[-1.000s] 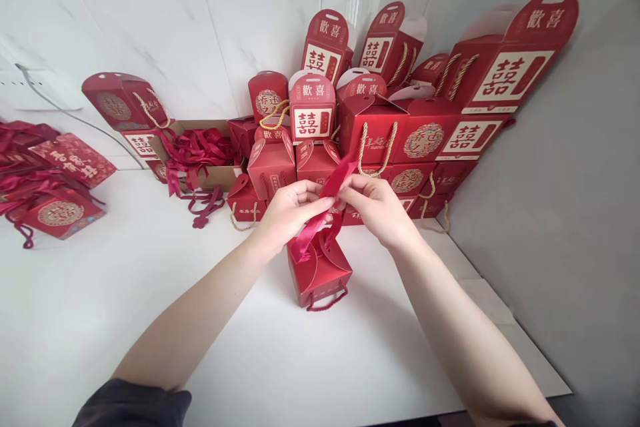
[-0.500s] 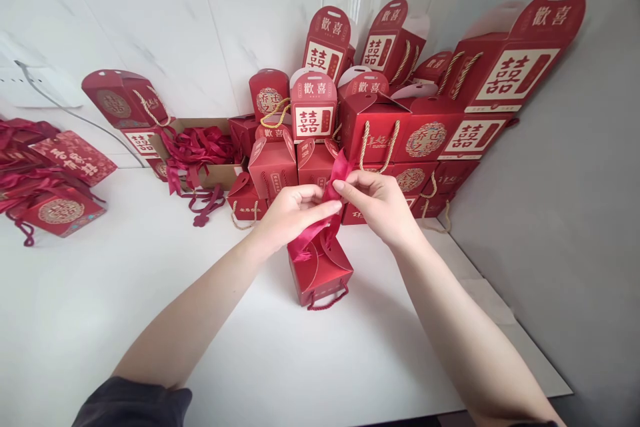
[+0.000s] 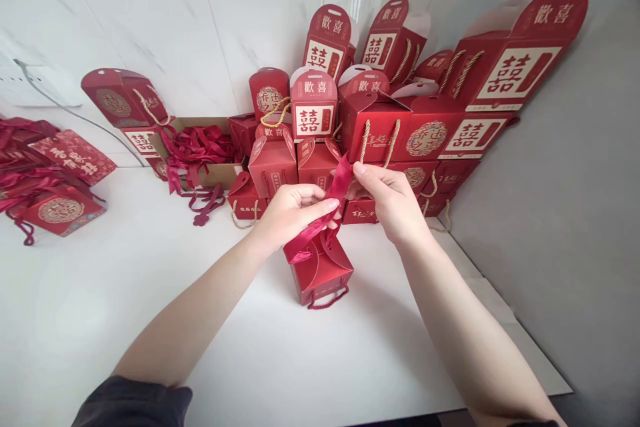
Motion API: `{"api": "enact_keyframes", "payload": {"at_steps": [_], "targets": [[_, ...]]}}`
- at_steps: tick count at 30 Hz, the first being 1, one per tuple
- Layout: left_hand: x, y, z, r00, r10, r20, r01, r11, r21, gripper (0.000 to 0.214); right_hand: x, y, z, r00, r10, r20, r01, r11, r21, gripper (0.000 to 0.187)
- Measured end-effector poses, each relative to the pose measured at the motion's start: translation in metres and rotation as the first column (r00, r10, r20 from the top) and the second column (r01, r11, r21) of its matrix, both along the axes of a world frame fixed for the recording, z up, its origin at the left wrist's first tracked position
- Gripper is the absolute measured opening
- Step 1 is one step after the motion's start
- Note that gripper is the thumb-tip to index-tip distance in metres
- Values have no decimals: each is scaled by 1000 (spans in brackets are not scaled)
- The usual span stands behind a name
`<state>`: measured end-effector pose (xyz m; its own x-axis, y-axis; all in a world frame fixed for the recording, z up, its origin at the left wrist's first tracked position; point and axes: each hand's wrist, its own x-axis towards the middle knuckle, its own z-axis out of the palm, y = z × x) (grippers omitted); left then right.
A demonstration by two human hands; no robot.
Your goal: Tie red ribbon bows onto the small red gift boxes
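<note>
A small red gift box (image 3: 325,273) stands on the white table with its curved top flaps folded together and a dark red cord handle hanging at its front. Shiny crimson ribbon (image 3: 341,177) rises from the top of this box. My left hand (image 3: 293,213) is closed around the ribbon's middle, thumb on top, with a loose tail drooping at the left. Just to the right, my right hand (image 3: 395,197) pinches the ribbon's upper edge between thumb and fingers. Part of the ribbon is hidden behind my left fingers.
Stacked red gift boxes (image 3: 380,127) with rope handles line the tiled wall. An open cardboard box (image 3: 215,175) holds a heap of ribbons. More red boxes (image 3: 63,210) with ribbons lie at far left, near a cable (image 3: 75,113). A grey wall (image 3: 565,180) bounds the right.
My right hand has shifted slightly up and right, away from the left hand, along the ribbon's upper part. My left hand stays in nearly the same place, and the box stays put.
</note>
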<state>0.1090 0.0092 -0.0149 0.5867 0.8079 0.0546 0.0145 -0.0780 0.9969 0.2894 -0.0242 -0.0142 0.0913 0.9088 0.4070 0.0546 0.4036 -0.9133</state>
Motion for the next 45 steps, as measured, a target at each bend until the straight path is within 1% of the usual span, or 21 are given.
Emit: {"api": "enact_keyframes", "payload": {"at_steps": [4,8,12,16,19,21,26,29,31,34,36,38,39,41,43,45], "targets": [[0,0,1,1000,-12,-8,12,1000,-15,22,1,1,0,999,9,-36,-8,999,35,39],[1,1,1,999,-29,-31,29,1000,-11,21,3,0,2,999,3,-52,-2,1000,30,35],[0,2,0,999,-34,-35,33,999,-22,20,6,0,3,998,-60,-22,62,997,56,35],[0,1,1,996,-75,-45,74,997,-17,20,4,-2,3,996,-93,9,92,991,96,36],[1,-1,2,992,-119,-31,117,991,-65,26,-3,-4,3,992,-111,61,105,989,101,37],[2,-3,3,992,-128,-23,125,987,-100,30,-7,-6,2,988,-118,100,109,990,90,38],[3,-6,3,999,-45,-10,44,996,-72,28,-12,-8,3,979,-125,162,111,989,94,38],[4,-6,2,1000,-12,-5,11,998,-54,29,-11,-7,2,981,-112,161,98,991,95,39],[4,-6,2,1000,10,5,-9,999,-46,29,-11,-7,2,983,-111,145,97,991,95,34],[4,-6,3,998,52,26,-51,998,-24,30,-11,-8,1,974,-172,148,147,975,168,21],[4,-6,3,997,67,30,-67,998,3,31,-11,-9,2,955,-222,197,170,953,252,16],[3,-5,4,997,68,41,-69,997,40,32,-12,-10,2,934,-237,268,154,942,297,12],[3,-5,3,997,65,51,-68,996,58,32,-12,-10,3,928,-230,294,141,945,296,10],[2,-4,2,996,55,66,-61,994,88,31,-12,-10,3,933,-182,310,109,965,239,9],[2,-4,0,997,46,61,-52,994,100,31,-13,-8,2,960,-99,263,62,988,143,11],[2,-3,-1,998,43,39,-47,994,100,31,-13,-7,1,982,-32,189,20,998,68,15]]}}
